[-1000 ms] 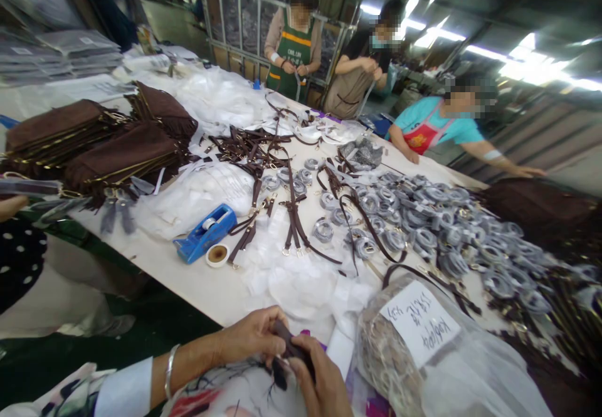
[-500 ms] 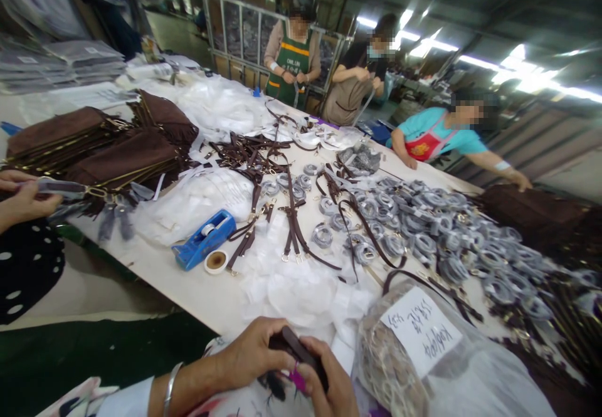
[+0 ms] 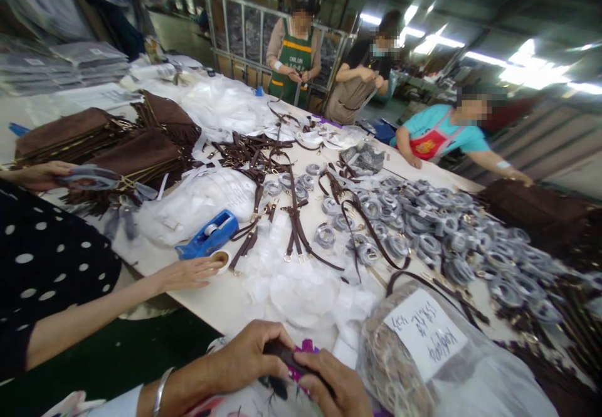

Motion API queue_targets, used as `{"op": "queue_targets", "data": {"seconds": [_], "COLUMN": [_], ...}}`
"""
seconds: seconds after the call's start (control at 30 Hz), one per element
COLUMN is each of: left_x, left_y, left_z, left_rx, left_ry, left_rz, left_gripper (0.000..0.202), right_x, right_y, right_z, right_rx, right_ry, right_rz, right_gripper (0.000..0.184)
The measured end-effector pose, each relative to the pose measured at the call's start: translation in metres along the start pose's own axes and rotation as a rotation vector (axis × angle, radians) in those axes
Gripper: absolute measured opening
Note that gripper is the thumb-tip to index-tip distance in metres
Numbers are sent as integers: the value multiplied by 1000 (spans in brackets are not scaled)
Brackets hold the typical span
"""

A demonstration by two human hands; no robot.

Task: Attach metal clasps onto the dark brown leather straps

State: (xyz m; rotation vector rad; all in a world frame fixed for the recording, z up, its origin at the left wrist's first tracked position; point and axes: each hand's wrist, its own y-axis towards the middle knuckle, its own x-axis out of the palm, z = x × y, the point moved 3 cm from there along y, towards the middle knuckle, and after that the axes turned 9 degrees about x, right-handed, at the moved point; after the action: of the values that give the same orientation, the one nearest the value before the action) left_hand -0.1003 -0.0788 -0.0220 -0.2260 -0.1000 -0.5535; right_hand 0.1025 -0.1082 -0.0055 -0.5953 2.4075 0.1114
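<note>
A dark brown strap [image 3: 288, 355], folded or coiled, is held between both my hands low in the head view. My left hand [image 3: 249, 355], with a silver bangle at its wrist, grips the strap's left end. My right hand [image 3: 333, 384] closes on its right part, thumb laid along the top. Something purple [image 3: 308, 347] shows behind and under the strap; I cannot tell what it is. White tissue-like sheets [image 3: 301, 304] lie on the table just beyond my hands. Close to my right hand sits a clear plastic bag [image 3: 392, 348] of beige coiled pieces with a handwritten label.
At left, a co-worker's hand [image 3: 192, 273] reaches to a tape roll [image 3: 220, 260] beside a blue tape dispenser [image 3: 207, 235]. Brown bags [image 3: 155, 147] are stacked behind. Loose straps [image 3: 294, 232] and wrapped coils [image 3: 423, 216] cover the table [image 3: 197, 301]. Several people stand across it.
The co-worker at left has stretched an arm across to the tape roll, their other hand holding a wrapped strap. In my hands the strap has tilted flatter, and my right thumb has moved over its top.
</note>
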Motion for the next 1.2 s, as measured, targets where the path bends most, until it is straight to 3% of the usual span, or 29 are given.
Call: {"op": "queue_targets", "data": {"seconds": [0.17, 0.33, 0.4, 0.5, 0.63, 0.7, 1.03, 1.2], "left_x": [-3, 5, 9, 10, 4, 4, 12, 16], "left_y": [-6, -8, -7, -8, -15, -18, -18, -19], "left_z": [11, 18, 17, 7, -15, -22, -22, -26], "left_rx": [65, 175, 219, 192, 26, 4, 233, 220], "left_ry": [355, 685, 792, 734, 506, 484, 741, 688], "left_rz": [-43, -149, -194, -209, -124, -110, -258, -229], "left_gripper": [24, 22, 19, 23, 30, 31, 28, 29], "right_x": [1, 14, 22, 34, 44, 47, 61, 55], "right_y": [3, 0, -4, -9, -15, -17, -22, -18], "right_z": [-8, 0, 6, 16, 25, 27, 31, 22], "right_rx": [84, 406, 465, 512, 586, 599, 599, 577], "right_ry": [89, 349, 410, 470, 484, 477, 503, 513], "right_rz": [-65, -140, -170, -223, -257, -250, -200, -251], "right_gripper": [24, 29, 34, 41, 43, 45, 47, 46]}}
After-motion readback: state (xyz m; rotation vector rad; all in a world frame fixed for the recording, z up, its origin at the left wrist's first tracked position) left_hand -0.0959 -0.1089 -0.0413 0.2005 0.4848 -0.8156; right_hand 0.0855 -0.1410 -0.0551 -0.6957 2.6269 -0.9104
